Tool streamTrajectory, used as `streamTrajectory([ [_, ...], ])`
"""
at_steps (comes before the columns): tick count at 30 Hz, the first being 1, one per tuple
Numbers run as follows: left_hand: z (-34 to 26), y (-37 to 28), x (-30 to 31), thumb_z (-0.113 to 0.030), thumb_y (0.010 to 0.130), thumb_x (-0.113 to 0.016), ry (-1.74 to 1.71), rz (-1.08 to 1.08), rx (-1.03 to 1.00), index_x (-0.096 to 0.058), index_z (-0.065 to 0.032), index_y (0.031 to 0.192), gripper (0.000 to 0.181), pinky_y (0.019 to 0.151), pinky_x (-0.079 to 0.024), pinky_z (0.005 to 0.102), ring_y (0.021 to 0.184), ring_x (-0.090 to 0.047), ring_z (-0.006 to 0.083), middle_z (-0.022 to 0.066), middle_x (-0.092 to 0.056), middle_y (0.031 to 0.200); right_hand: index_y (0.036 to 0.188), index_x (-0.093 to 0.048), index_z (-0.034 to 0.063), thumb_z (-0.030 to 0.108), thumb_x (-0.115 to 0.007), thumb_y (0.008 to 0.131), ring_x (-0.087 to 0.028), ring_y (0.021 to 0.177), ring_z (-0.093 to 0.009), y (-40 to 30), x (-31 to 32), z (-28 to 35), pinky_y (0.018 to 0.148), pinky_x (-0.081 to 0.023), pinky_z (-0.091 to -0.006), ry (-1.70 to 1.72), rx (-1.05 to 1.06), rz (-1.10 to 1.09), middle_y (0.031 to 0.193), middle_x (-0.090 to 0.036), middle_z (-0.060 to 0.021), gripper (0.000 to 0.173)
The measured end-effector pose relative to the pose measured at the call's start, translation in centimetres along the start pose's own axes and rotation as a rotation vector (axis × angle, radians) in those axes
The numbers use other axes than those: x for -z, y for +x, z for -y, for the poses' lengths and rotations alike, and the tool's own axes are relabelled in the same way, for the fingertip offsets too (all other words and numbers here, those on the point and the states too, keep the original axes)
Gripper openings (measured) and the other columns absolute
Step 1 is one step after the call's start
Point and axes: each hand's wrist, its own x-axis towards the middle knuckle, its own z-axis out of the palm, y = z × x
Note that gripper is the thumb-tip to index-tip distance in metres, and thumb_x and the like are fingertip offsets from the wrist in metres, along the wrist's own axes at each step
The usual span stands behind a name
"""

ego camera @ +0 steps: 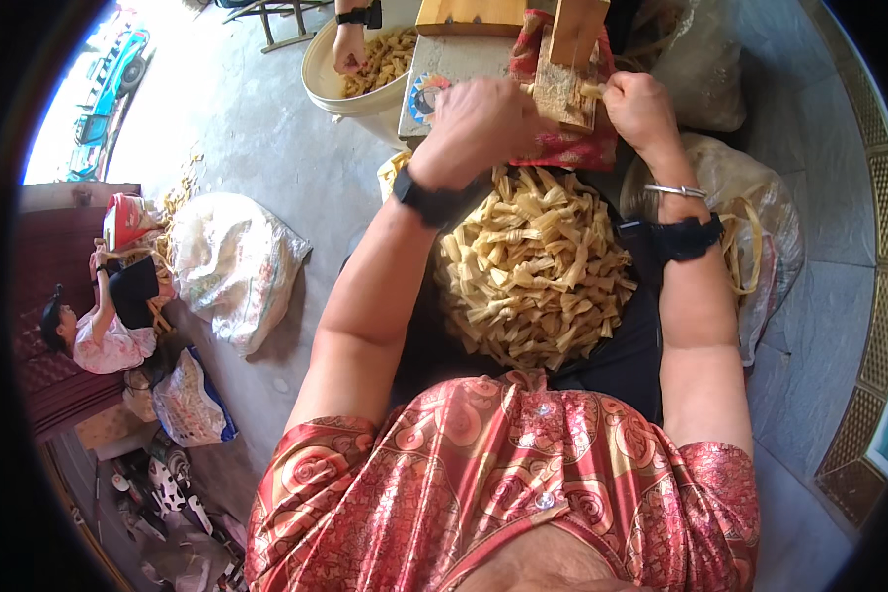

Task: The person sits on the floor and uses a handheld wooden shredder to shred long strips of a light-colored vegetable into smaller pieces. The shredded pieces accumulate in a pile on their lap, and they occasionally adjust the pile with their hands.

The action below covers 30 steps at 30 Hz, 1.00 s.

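Note:
My right hand [640, 107] is closed around the end of a pale yellow strip [590, 90] at the right side of a worn wooden block [559, 107]. To the block's left is my left hand [488, 118], blurred, its fingers curled and mostly hidden. A small pale end shows beside those fingers; whether they grip it is unclear. Rising from the block is a wooden post [579, 33], and a red patterned cloth [599, 152] lies underneath. Below my hands, between my forearms, a large heap of knotted pale yellow strips [536, 266] rests at my lap.
Beyond my left hand stands a white bucket [322, 85] of similar pieces, with another person's hand [349, 52] in it. Plastic sacks [229, 259] lie on the floor at left; another sack [769, 222] is at right. A seated person [111, 333] works far left.

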Motion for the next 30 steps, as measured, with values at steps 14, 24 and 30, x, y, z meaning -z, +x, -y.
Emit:
streamTrajectory([
  [14,-3.6,-1.5,1.4,-0.03,0.101,-0.044,-2.183,-0.415,-0.082,-0.054,-0.0059,0.089,0.029,0.06,-0.045,0.0268,0.055,-0.047,0.011,-0.0027,-0.045,0.062,0.097,-0.062,0.003,0.025,-0.051,0.099,-0.036,0.047,-0.001,-4.1,4.9,8.7,0.041,-0.028,-0.0168,1.394,-0.237,0.593,0.063,-0.046,0.0049,0.025],
  [24,-3.2,-1.9,-0.3,-0.014,0.09,-0.058,-0.684,-0.936,-0.58,-0.067,0.0035,0.099,0.022,0.077,-0.055,0.0349,0.091,-0.068,0.0281,0.021,-0.067,0.103,0.108,-0.06,-0.0024,0.007,-0.06,0.091,-0.043,0.057,-0.002,-5.6,5.4,11.8,0.05,-0.036,-0.0183,1.617,-0.216,0.302,0.074,-0.058,0.001,0.019],
  [30,-4.8,-2.7,-0.9,-0.008,0.086,-0.055,-1.151,-0.448,-0.097,-0.067,0.0041,0.103,0.024,0.083,-0.048,0.0275,0.1,-0.06,0.0186,0.0151,-0.059,0.123,0.101,-0.061,-0.0028,0.017,-0.057,0.095,-0.051,0.062,-0.004,-5.2,4.1,10.5,0.053,-0.042,-0.0219,0.963,-0.085,0.057,0.075,-0.063,0.0001,0.021],
])
